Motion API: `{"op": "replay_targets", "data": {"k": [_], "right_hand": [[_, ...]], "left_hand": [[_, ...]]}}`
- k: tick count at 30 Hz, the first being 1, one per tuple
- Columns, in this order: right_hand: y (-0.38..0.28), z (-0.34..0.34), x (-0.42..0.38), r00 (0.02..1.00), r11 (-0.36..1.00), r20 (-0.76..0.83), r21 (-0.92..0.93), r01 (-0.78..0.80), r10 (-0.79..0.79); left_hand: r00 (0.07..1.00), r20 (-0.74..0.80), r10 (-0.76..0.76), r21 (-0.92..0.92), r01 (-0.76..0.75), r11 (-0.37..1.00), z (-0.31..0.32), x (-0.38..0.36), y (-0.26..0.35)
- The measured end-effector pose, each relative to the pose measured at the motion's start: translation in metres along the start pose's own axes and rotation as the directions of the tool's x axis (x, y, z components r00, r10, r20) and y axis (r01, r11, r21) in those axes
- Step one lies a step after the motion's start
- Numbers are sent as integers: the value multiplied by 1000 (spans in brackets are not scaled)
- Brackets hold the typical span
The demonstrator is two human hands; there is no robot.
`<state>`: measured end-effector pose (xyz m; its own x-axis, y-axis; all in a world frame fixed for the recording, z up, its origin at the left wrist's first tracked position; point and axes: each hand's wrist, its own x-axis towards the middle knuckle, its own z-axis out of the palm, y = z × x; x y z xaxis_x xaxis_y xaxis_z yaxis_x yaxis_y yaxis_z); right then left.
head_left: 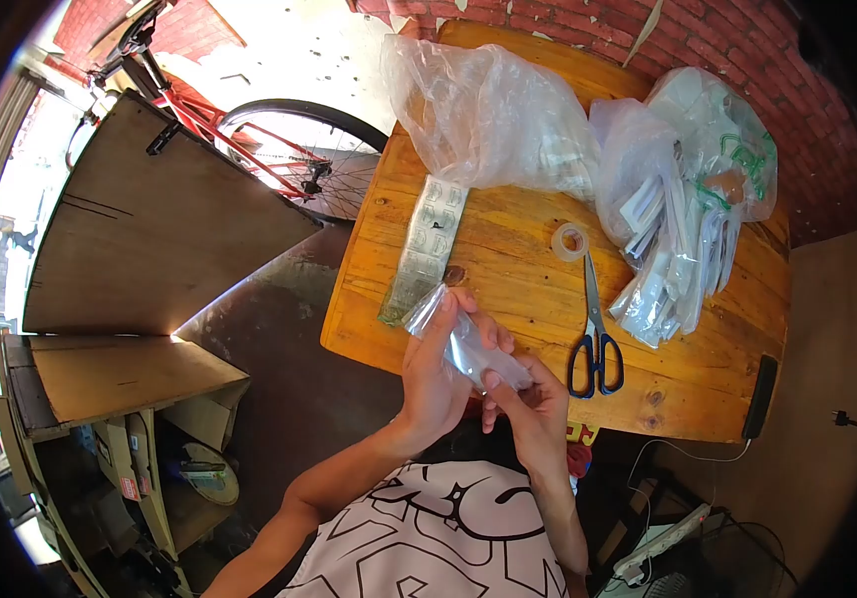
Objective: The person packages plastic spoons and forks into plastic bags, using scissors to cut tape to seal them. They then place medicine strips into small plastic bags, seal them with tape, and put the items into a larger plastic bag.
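Note:
Both hands are close together at the table's front edge, around a clear plastic packet (470,351). My left hand (430,371) grips its upper left end between thumb and fingers. My right hand (533,407) pinches the lower right end. Just behind my left hand, a strip of printed silvery packets (432,234) lies lengthwise on the wooden table (508,234). Scissors with dark blue handles (596,344) rest to the right of my hands, blades pointing away, beside a roll of clear tape (569,241).
A large clear bag (498,115) lies at the table's back, with bags of flat packets (683,209) at its right. A black phone-like object (762,397) sits on the right edge. A bicycle (239,140), cardboard shelf (140,384) and power strip (663,543) surround the table.

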<state>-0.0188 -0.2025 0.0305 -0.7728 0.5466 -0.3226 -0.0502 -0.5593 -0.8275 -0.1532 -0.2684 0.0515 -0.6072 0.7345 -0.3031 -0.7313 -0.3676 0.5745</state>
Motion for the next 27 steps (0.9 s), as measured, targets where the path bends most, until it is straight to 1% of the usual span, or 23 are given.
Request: {"op": "replay_targets", "data": {"k": [2,5,8,11,14,17,20,23,26,27], "right_hand": [[8,1,-4,997,997,-33,-50,67,-68],[-7,20,-7,992,997,-97,16,78,-76],[-3,9,-8,996,998,-75,-17,53,-54],[-3,6,-8,998,999,-45,-6,53,-53],[-4,8,-8,992,995,-87,3,95,-94],[-8,5,-11,993,997,-93,4,78,-77],[-14,3,-13,995,999,-94,-32,41,-44],[-14,8,-10,987,997,-140,-15,75,-76],[-9,6,-9,989,996,-129,51,80,-72],[-8,5,-8,988,994,-131,59,90,-81]], "left_hand": [[999,46,13,33,-14,999,-9,-1,-3],[997,46,-67,-4,68,998,-9,-8,-8],[991,72,-110,106,102,989,-1,-14,1],[988,73,-133,134,123,983,-1,-11,-1],[994,81,-77,197,60,979,-3,-8,-8],[997,28,-74,172,68,983,7,-3,-2],[998,1,-68,214,67,975,17,1,8],[995,81,-52,199,35,979,5,2,2],[993,104,-52,114,40,993,6,0,-6],[993,102,-54,124,41,991,6,-1,-10]]}}
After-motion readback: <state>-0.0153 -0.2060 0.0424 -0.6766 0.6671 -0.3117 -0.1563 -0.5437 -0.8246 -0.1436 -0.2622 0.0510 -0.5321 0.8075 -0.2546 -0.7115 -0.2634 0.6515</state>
